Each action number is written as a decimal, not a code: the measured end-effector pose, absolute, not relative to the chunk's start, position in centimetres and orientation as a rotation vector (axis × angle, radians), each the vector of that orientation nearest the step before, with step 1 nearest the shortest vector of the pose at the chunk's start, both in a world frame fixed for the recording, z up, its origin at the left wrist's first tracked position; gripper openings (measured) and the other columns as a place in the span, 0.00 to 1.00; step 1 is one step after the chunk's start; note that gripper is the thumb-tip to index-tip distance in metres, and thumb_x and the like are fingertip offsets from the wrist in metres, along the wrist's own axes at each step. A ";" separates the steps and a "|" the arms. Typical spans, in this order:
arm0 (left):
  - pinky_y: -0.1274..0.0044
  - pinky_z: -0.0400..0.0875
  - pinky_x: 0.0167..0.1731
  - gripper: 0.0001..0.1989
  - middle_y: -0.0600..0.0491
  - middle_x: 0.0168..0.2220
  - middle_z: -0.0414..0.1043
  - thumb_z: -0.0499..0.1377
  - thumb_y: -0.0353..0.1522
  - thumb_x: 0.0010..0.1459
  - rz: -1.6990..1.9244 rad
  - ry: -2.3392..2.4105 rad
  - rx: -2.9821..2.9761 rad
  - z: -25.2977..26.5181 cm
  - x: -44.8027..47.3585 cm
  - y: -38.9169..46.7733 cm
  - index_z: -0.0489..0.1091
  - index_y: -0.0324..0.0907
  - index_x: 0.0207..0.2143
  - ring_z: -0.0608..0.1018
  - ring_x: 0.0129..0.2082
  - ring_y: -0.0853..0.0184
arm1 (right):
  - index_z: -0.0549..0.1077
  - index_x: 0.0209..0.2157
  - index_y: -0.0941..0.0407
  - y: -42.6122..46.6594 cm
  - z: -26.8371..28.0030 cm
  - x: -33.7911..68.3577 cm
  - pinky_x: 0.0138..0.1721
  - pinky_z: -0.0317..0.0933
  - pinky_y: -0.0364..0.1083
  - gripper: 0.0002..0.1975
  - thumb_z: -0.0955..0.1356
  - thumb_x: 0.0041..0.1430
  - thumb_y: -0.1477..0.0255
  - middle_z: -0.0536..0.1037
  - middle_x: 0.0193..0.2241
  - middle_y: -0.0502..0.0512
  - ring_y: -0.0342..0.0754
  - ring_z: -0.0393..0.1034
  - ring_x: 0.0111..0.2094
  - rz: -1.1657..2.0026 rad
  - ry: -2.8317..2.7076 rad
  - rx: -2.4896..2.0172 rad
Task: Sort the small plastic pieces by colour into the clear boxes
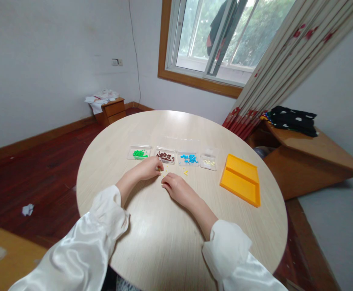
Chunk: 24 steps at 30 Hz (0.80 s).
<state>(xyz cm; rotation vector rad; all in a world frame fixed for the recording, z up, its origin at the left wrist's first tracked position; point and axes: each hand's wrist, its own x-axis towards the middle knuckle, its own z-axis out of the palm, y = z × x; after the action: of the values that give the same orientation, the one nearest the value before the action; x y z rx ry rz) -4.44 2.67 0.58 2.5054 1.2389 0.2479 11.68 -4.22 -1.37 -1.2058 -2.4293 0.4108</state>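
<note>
My left hand (pixel 150 167) is just in front of the box of dark brown pieces (pixel 165 157), fingertips pinched together low over the table. My right hand (pixel 178 187) rests a little nearer and to the right, its thumb and fingers also closed. What either pinch holds is too small to make out. Tiny yellow pieces (pixel 185 172) lie loose on the tabletop around and beyond the fingertips. Clear shallow boxes stand in a row behind the hands, with green pieces (pixel 140 154), blue pieces (pixel 189 158) and pale cream pieces (pixel 208 163) in them.
A yellow two-compartment tray (pixel 241 178) lies on the right of the round wooden table (pixel 164 238). Transparent lids (pixel 179 142) seem to lie behind the boxes. A brown cabinet with dark cloth (pixel 294 121) stands beyond the table's right edge, below a curtain (pixel 273 72).
</note>
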 end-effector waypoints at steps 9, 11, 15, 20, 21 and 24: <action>0.78 0.65 0.36 0.11 0.48 0.30 0.77 0.55 0.24 0.47 0.300 1.202 2.503 0.0 -4.1 2.8 0.77 0.39 0.29 0.75 0.32 0.66 | 0.69 0.33 0.58 -4.2 -1.2 12.2 0.38 0.60 0.45 0.06 0.62 0.58 0.80 0.71 0.32 0.56 0.46 0.65 0.35 0.405 -2.358 -1.149; 0.78 0.65 0.36 0.10 0.49 0.29 0.77 0.55 0.24 0.47 0.315 1.209 2.501 -0.3 -4.2 3.0 0.77 0.39 0.28 0.74 0.31 0.66 | 0.69 0.33 0.58 -3.9 -0.9 12.8 0.38 0.60 0.45 0.06 0.62 0.58 0.79 0.72 0.32 0.56 0.46 0.65 0.36 0.372 -2.273 -1.149; 0.79 0.65 0.34 0.10 0.48 0.29 0.77 0.54 0.24 0.48 0.333 1.234 2.495 -0.5 -4.3 3.1 0.76 0.39 0.27 0.74 0.30 0.67 | 0.71 0.32 0.57 -2.5 -0.5 15.4 0.38 0.61 0.47 0.06 0.62 0.58 0.76 0.74 0.31 0.56 0.47 0.67 0.35 0.234 -1.962 -1.225; 0.78 0.65 0.33 0.11 0.47 0.31 0.77 0.53 0.24 0.49 0.301 1.273 2.527 -0.1 -4.2 2.9 0.76 0.38 0.29 0.74 0.31 0.66 | 0.74 0.30 0.59 -0.5 -1.0 20.6 0.36 0.62 0.48 0.11 0.64 0.54 0.66 0.76 0.30 0.58 0.48 0.68 0.31 0.135 -1.422 -1.431; 0.78 0.65 0.33 0.11 0.47 0.31 0.76 0.53 0.24 0.49 0.300 1.285 2.529 0.0 -4.2 2.9 0.75 0.38 0.29 0.74 0.31 0.65 | 0.74 0.30 0.60 -0.2 -1.3 21.5 0.35 0.62 0.48 0.13 0.64 0.53 0.65 0.76 0.29 0.59 0.48 0.69 0.31 0.133 -1.348 -1.462; 0.77 0.65 0.34 0.10 0.46 0.31 0.76 0.53 0.24 0.49 0.297 1.298 2.537 0.2 -4.2 2.7 0.75 0.38 0.29 0.74 0.32 0.65 | 0.75 0.31 0.62 0.5 -2.1 23.4 0.33 0.63 0.48 0.17 0.65 0.50 0.62 0.77 0.27 0.60 0.49 0.69 0.29 0.149 -1.193 -1.526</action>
<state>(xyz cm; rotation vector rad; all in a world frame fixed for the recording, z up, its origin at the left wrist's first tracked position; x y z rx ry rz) -4.16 2.73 0.18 2.5365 1.2984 0.2966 23.40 0.47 -2.10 -1.5263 -1.1932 0.1495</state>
